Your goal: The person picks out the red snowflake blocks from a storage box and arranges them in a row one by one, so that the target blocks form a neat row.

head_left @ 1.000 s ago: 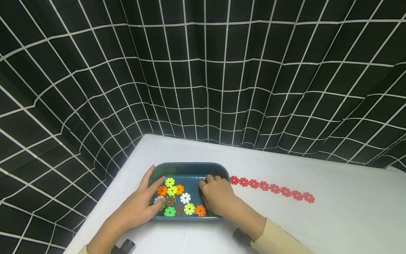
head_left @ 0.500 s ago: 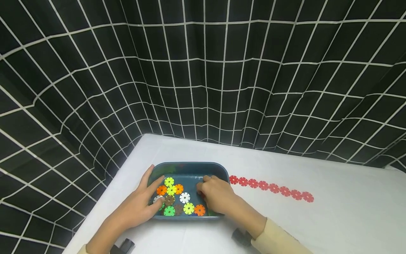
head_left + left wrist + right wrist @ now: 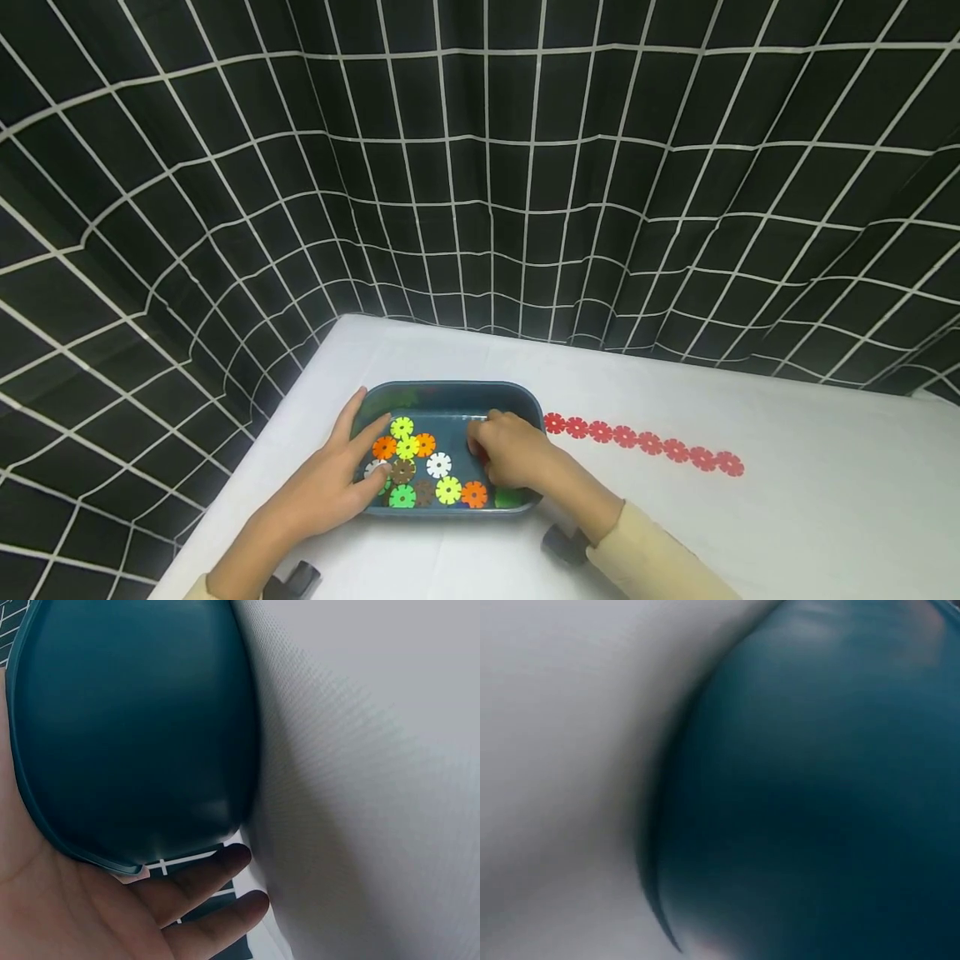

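Observation:
A dark teal tray (image 3: 450, 425) holds flat, notched plastic discs in several colours, among them a white disc (image 3: 438, 465), an orange disc (image 3: 474, 494) and a green disc (image 3: 402, 497). My left hand (image 3: 330, 483) rests over the tray's left rim with spread fingers, some inside. In the left wrist view, two fingers (image 3: 217, 922) reach along the outside, apart from the wall. Inside the right end is my right hand (image 3: 513, 450), its fingers bent down; whatever lies beneath them is hidden. The right wrist view shows only the tray's outer wall (image 3: 817, 787) and cloth.
A row of joined red discs (image 3: 637, 440) runs rightward across the white cloth (image 3: 825, 500) from beside the tray. Behind the table hangs a black curtain (image 3: 525, 167) with white grid lines.
My right hand has shifted slightly inside the tray's right end, and more of a green piece shows near the front right corner. The left hand stays at the rim.

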